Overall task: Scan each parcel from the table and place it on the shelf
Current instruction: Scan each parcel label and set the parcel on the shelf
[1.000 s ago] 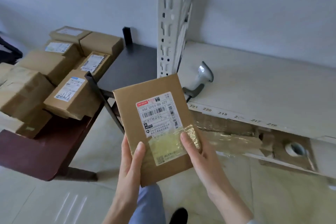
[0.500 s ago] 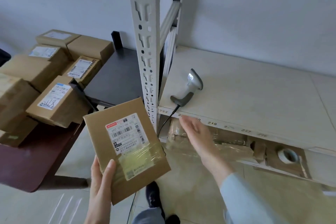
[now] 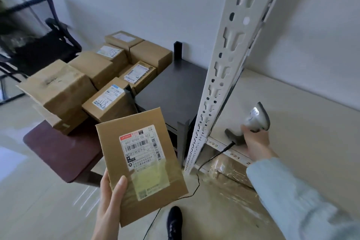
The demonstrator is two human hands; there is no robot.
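Observation:
My left hand (image 3: 111, 198) holds a flat brown parcel (image 3: 116, 142) by its lower left corner, thumb on the front. Its white barcode label faces up. My right hand (image 3: 256, 145) is at the front edge of the white shelf (image 3: 303, 122) and closes round the handle of the grey barcode scanner (image 3: 256, 118), whose head points up. The scanner's black cable runs down to the floor. Several more brown parcels (image 3: 109, 101) are stacked on the dark tables (image 3: 175, 87) to the left.
A white perforated shelf upright (image 3: 218, 84) stands between table and shelf. Below the shelf lies taped cardboard (image 3: 229, 169). A black chair (image 3: 39, 45) stands at far left. My shoe (image 3: 174, 222) is on the pale floor.
My right hand let go of the parcel, reached to the shelf and took the scanner's handle. The left hand alone holds the parcel, lower and further left. My view swung left.

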